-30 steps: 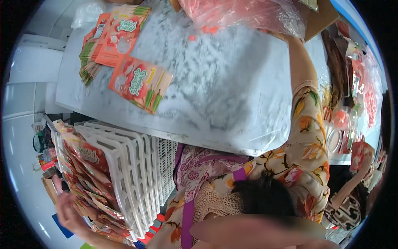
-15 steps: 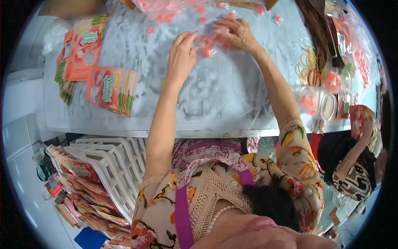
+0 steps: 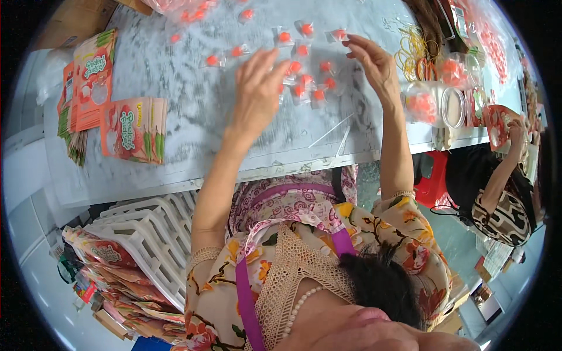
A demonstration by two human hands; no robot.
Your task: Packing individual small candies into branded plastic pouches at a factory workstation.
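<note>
Several small orange-red candies in clear wrappers [image 3: 302, 50] lie spread over the grey-white tabletop between my hands. My left hand [image 3: 257, 88] hovers at the left edge of the spread, fingers stretched out and slightly blurred, partly covering a wrapped candy. On the far right side, my right hand [image 3: 373, 63] has its fingers loosely bent and apart, their tips beside another wrapped candy [image 3: 339, 35]. Neither hand visibly holds anything.
Printed pouches [image 3: 132, 130] lie stacked at the left. To the right are yellow rubber bands [image 3: 413, 51] and a clear jar of candies [image 3: 422, 105] on its side. White crates [image 3: 149, 234] stand below the table, and a co-worker's hand [image 3: 516, 131] holds a pouch.
The candies, bunched under my right hand before, are now scattered between my hands. My hands have moved farther apart, and the whole view has shifted.
</note>
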